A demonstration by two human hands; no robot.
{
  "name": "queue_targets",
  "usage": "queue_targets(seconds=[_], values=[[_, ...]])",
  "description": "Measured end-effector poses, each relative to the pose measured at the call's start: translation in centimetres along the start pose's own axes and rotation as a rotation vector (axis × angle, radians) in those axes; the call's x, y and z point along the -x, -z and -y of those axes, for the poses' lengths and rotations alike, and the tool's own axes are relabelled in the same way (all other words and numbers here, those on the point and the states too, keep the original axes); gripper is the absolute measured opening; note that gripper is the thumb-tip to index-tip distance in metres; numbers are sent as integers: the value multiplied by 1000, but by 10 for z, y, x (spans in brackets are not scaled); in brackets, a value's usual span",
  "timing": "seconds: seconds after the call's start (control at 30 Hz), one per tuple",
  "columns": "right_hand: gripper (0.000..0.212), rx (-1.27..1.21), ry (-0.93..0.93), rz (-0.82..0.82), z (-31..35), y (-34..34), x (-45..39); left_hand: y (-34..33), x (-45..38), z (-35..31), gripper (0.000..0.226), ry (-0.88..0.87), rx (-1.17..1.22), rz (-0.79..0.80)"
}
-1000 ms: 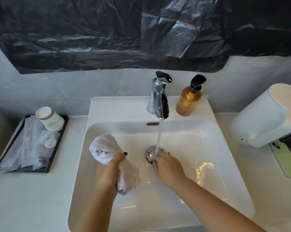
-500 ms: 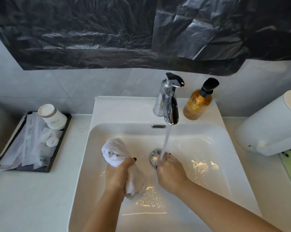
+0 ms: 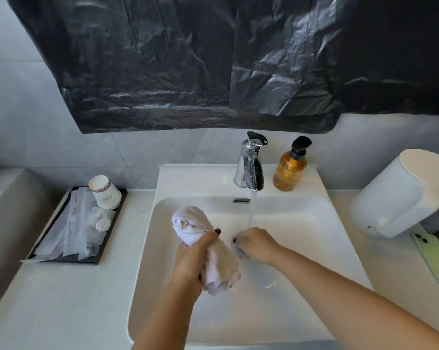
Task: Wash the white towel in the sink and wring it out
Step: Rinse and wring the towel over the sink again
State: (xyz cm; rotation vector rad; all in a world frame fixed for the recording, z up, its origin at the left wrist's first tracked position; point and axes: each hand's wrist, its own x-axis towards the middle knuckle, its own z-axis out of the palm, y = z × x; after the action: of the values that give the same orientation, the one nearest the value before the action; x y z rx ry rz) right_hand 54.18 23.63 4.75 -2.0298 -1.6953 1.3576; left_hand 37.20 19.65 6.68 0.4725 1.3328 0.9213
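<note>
Left hand (image 3: 191, 258) with its grip closed round a rolled white towel (image 3: 200, 238) held over the left of the sink (image 3: 314, 223), right hand (image 3: 257, 245) under the running tap (image 3: 251, 168), fingers curled down at the drain, grip unclear, soap bottle (image 3: 290, 168) beside the tap

I can read no text anywhere here. The paper cups (image 3: 104, 192) at the left of the frame carry a faint printed mark, too small and blurred to make out. The sachets (image 3: 73, 231) lying on the black tray (image 3: 101, 251) below the cups show small dark print, also illegible, and the round white packet (image 3: 102, 224) among them has a ring of marking I cannot read. The amber pump bottle (image 3: 289, 170) at upper centre shows no label.
</note>
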Motion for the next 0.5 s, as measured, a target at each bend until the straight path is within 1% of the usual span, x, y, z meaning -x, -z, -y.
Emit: queue_targets(seconds=[0.03, 0.07, 0.1, 0.13, 0.17, 0.2, 0.27, 0.3, 0.37, 0.4, 0.43, 0.5], values=[[17, -254, -5, -49, 1, -3, 13, 1, 2, -1, 31, 10, 31, 21], [15, -478, -3, -35, 2, -8, 26, 2, 3, -2, 34, 7, 47, 51], [16, -633, 0, 28, 2, -14, 38, 2, 4, -2, 35, -12, 33, 82], [20, -727, 3, 90, 1, -19, 49, 1, 6, -2, 34, -35, -7, 113], [23, -782, 9, 108, -1, -24, 56, -1, 7, 0, 34, -60, -60, 124], [23, -810, 8, 78, -3, -28, 61, -3, 8, 1, 38, -73, -104, 112], [26, -830, -7, -34, -6, -27, 66, -8, 10, 6, 47, -64, -122, 28], [25, -798, -10, -87, -8, -25, 67, -9, 11, 9, 55, -48, -107, -8], [21, -666, 12, -180, -12, -18, 69, -7, 10, 15, 66, -13, -109, -18], [22, -598, 24, -235, -14, -14, 69, -5, 8, 20, 68, -16, -143, -6], [25, -529, 27, -293, -16, -10, 71, -3, 8, 24, 61, -47, -188, -10], [32, -381, 30, -410, -16, -2, 75, -2, 11, 26, 33, -156, -326, -55]])
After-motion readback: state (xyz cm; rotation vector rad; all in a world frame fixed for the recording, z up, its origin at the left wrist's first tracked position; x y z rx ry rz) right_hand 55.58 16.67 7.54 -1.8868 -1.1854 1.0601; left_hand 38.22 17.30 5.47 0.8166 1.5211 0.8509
